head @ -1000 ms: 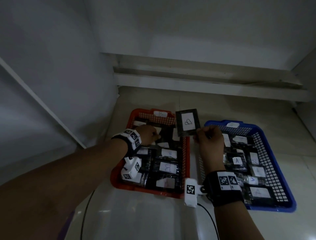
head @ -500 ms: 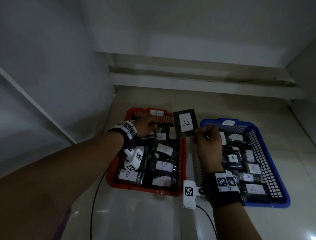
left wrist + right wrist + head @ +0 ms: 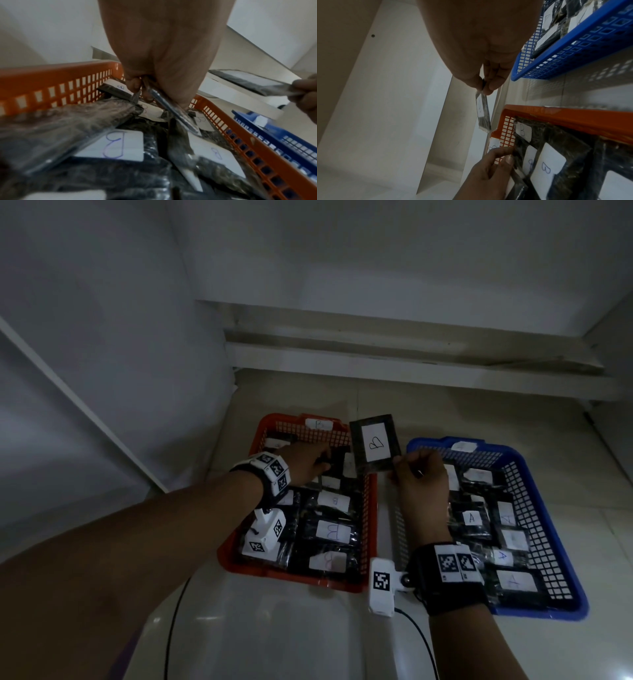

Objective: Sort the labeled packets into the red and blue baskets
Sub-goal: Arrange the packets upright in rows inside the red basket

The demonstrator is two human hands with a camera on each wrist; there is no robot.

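My right hand (image 3: 419, 477) pinches the lower edge of a black packet (image 3: 375, 443) with a white "B" label. It holds the packet upright above the gap between the red basket (image 3: 291, 575) and the blue basket (image 3: 548, 613). In the right wrist view this packet (image 3: 482, 112) hangs from my fingertips (image 3: 488, 86). My left hand (image 3: 308, 462) reaches into the far end of the red basket. There its fingers (image 3: 137, 86) pinch a thin packet (image 3: 173, 113) by its edge. The red basket holds several "B" packets, the blue one several "A" packets.
Both baskets stand side by side on a pale tiled floor. A white wall (image 3: 102, 371) slants along the left and a low ledge (image 3: 376, 361) runs behind the baskets. A black cable (image 3: 171, 628) trails over the floor near me.
My left hand has reached a little farther into the far end of the red basket. My right hand keeps the "B" packet raised in about the same place.
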